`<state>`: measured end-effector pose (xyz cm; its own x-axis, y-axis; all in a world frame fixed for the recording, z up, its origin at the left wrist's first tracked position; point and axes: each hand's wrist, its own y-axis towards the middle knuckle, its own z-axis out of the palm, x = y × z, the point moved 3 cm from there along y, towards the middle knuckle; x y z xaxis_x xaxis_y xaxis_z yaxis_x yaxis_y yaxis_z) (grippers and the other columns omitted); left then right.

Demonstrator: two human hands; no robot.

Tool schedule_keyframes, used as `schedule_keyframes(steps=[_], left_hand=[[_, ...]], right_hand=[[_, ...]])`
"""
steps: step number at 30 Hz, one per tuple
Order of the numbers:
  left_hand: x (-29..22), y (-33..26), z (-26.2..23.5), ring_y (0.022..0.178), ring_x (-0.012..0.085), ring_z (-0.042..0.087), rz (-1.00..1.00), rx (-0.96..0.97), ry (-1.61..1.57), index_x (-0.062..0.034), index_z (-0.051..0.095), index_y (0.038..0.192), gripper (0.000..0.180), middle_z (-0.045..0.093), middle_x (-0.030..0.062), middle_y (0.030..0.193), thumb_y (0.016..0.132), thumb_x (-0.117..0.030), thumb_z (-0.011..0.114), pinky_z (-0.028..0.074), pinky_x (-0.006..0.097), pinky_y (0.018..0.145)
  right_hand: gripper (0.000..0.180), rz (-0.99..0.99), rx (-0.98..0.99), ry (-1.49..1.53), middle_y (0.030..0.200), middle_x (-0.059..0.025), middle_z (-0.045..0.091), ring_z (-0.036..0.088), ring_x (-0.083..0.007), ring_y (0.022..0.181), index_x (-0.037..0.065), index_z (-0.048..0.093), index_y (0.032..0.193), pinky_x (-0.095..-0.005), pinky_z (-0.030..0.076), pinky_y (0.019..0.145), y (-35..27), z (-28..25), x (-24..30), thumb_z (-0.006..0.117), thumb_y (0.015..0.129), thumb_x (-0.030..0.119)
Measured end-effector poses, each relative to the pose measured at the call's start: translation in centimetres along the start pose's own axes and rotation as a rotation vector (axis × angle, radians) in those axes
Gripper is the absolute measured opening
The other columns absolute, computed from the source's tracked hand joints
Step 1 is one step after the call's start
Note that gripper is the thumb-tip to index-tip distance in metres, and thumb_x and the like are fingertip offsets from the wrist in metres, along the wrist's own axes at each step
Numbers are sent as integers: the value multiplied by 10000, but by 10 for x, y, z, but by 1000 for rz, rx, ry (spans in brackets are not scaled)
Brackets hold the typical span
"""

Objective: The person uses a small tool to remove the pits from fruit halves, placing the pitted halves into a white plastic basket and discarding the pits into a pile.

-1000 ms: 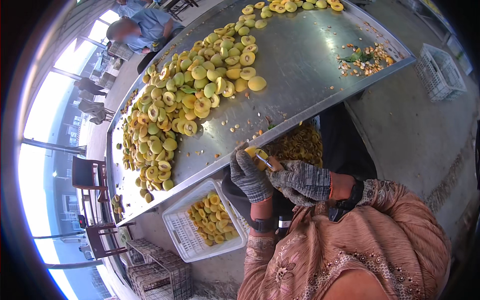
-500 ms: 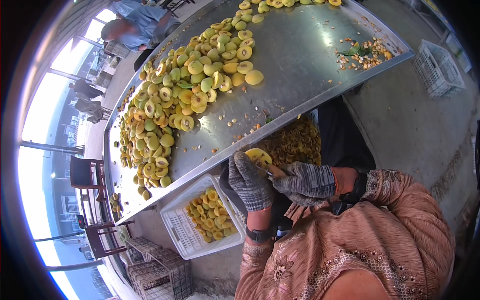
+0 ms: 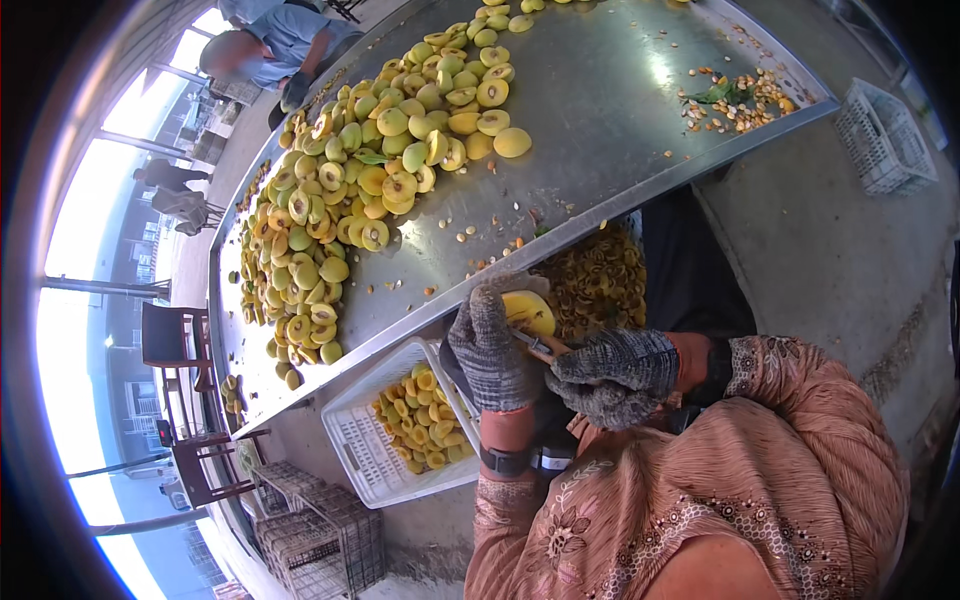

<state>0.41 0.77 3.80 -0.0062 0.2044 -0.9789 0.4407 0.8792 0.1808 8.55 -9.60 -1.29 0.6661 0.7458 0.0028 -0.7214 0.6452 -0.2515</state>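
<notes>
My left hand [image 3: 492,352], in a grey knitted glove, is closed around a halved yellow fruit [image 3: 529,312], peach- or plum-like, just off the table's near edge. In my right hand [image 3: 615,378], gloved the same way, is a small tool [image 3: 543,346] with a wood-coloured handle and a metal tip. The tip points at the fruit's lower side; whether it touches is hard to tell. Below and beyond the hands, a mass of small brownish-yellow pieces [image 3: 595,285] lies in a container, partly hidden by my hands and the table.
A metal table [image 3: 590,120] with a raised rim bears a heap of halved fruit [image 3: 395,125] and scattered pits [image 3: 745,105]. A white crate [image 3: 350,425] with fruit halves stands below left; another white crate [image 3: 885,140] is far right. A person [image 3: 275,50] sits across the table.
The fruit half has turned in my left hand, showing a smoother yellow side instead of its cut face. My left hand has shifted slightly left, and more of the tool's metal tip shows.
</notes>
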Motion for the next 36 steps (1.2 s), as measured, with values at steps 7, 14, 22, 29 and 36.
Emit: schedule_keyframes(steps=[7, 14, 22, 29, 36], left_hand=[[37, 0, 8, 676, 196, 587, -301, -33, -508, 33, 571, 908, 517, 609, 152, 815, 853, -463, 436, 483, 281, 614], [24, -5, 12, 685, 226, 576, -244, 34, -579, 29, 542, 910, 522, 588, 159, 844, 854, -474, 415, 484, 315, 621], [49, -9, -71, 826, 209, 552, -163, -354, -639, -43, 537, 982, 411, 568, 84, 921, 837, -422, 477, 498, 323, 664], [73, -55, -248, 985, 284, 513, -346, -564, 1174, -31, 473, 1153, 438, 499, 172, 1099, 796, -256, 590, 401, 352, 865], [70, 114, -218, 1047, 350, 467, 48, -295, 1193, -19, 432, 1190, 557, 506, 204, 1090, 746, -277, 645, 377, 386, 884]], right_hand=[[280, -28, 304, -21, 529, 21, 361, 320, -54, 377, 56, 477, 832, -203, 266, 347, 11, -2, -4, 517, 845, 332], [330, -87, 130, -228, 583, 3, 462, 407, -71, 416, 40, 515, 864, -216, 328, 365, 18, -11, -4, 539, 826, 367], [310, -130, -536, -848, 563, -17, 492, 458, -124, 439, 51, 565, 761, -273, 381, 402, 16, -114, 29, 553, 812, 356], [353, -33, -790, -1221, 568, -28, 503, 463, -133, 424, 32, 558, 754, -285, 399, 400, 17, -121, 45, 526, 816, 378], [380, -150, -820, -776, 477, -13, 459, 405, -121, 375, 57, 580, 642, -260, 355, 387, -14, -100, 54, 518, 832, 380]])
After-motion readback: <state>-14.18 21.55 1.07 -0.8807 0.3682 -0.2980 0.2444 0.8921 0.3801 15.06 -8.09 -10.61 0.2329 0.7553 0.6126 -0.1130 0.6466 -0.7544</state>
